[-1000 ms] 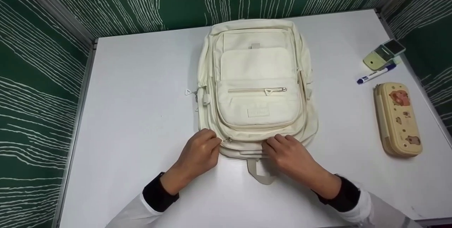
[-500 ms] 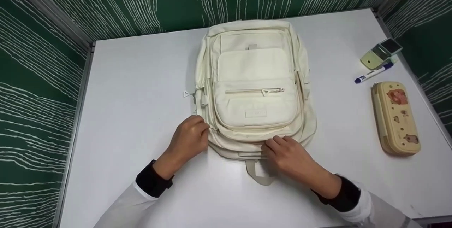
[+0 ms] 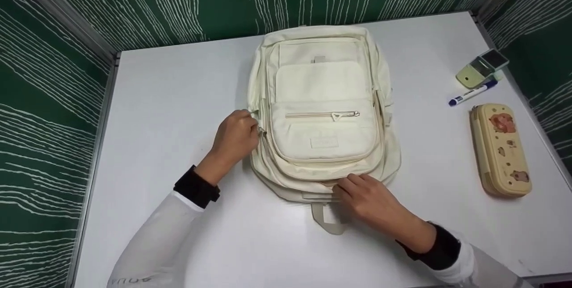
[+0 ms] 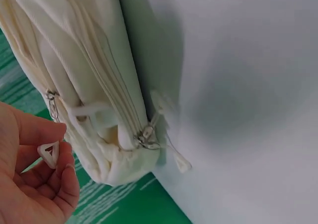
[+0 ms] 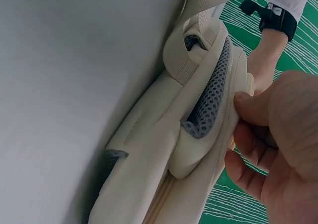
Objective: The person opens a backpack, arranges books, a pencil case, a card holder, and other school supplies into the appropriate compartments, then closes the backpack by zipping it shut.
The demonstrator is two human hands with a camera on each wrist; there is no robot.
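A cream backpack point(image 3: 324, 82) lies front side up on the white table, its top handle point(image 3: 330, 226) toward me. My left hand point(image 3: 236, 136) is at the bag's left side and pinches a white triangular zipper pull point(image 4: 48, 155) between thumb and fingers. The metal slider point(image 4: 51, 101) sits on the bag's zipper track just beyond the fingertips. At the near edge, my right hand point(image 3: 368, 198) pinches the bag's fabric beside the zipper seam. In the right wrist view, its thumb point(image 5: 251, 105) presses the cream edge next to the grey mesh padding point(image 5: 211, 97).
On the right of the table point(image 3: 170, 100) lie a yellow pencil case point(image 3: 502, 149) with cartoon animals, a white and blue marker point(image 3: 473, 93) and a small green device with a dark screen point(image 3: 482, 68). A second zipper pull point(image 4: 181, 160) hangs at the bag's side.
My left hand has drawn the zipper pull from the near left corner up along the bag's left side. My right hand stays at the near edge.
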